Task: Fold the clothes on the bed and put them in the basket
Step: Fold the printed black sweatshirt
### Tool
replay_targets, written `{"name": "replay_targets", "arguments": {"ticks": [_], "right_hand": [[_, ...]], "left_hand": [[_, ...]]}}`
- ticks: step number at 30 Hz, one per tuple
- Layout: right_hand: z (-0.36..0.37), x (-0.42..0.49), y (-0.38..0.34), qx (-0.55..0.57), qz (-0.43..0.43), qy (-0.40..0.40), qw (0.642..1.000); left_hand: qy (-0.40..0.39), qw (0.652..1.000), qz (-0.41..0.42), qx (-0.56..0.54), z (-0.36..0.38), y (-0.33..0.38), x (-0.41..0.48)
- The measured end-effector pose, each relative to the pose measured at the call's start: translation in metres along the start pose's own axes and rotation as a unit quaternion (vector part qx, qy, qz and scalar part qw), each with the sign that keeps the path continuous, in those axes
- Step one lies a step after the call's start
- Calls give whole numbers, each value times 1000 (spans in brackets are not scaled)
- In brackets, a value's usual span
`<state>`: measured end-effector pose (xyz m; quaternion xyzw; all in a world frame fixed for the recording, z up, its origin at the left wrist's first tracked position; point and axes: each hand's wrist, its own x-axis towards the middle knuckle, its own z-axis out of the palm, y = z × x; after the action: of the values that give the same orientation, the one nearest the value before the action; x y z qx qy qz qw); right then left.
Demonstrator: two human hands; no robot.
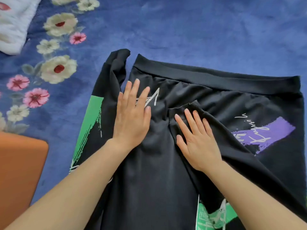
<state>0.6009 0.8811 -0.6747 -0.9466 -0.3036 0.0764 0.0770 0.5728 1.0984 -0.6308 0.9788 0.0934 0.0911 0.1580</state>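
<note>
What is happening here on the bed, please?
A person is folding a black sweatshirt that is spread on a blue flowered blanket. Both hands lie flat on it: the left hand presses the middle of the body, and the right hand rests on a sleeve folded inward. The fold is not finished. An orange object sits at the lower left; I cannot tell if it is the basket. A white cloth lies at the far left.
</note>
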Motion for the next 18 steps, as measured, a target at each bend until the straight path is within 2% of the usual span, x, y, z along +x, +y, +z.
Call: {"name": "replay_targets", "arguments": {"ticks": [2,3,5,6,8,9,12,14,16,18], "right_hand": [[-2,0,-8,-13,7,-3,1000],[-4,-1,-10,-17,22,-5,1000],[-10,-1,-25,-22,42,11,999],[-13,-3,-31,-20,49,19,998],[-17,-10,-45,-16,43,14,999],[-17,-17,-56,-7,35,6,999],[-17,-29,-65,32,33,-40,998],[-23,-33,-67,59,35,-55,996],[-35,-30,-69,92,42,-64,993],[-47,-25,-74,185,79,-62,978]], "left_hand": [[93,987,-131,-6,-24,-25,-6],[112,967,-226,-33,-31,-43,-6],[84,895,-423,-113,-48,-84,-16],[37,871,-468,-143,-51,-99,-22],[-35,865,-459,-199,-57,-116,-35],[-23,864,-451,-223,-65,-124,-44],[104,841,-460,-264,-99,-130,-48],[189,830,-470,-234,-130,-126,-49],[224,837,-433,-247,-157,-106,-47],[229,846,-355,-324,-173,-70,-44]]}}
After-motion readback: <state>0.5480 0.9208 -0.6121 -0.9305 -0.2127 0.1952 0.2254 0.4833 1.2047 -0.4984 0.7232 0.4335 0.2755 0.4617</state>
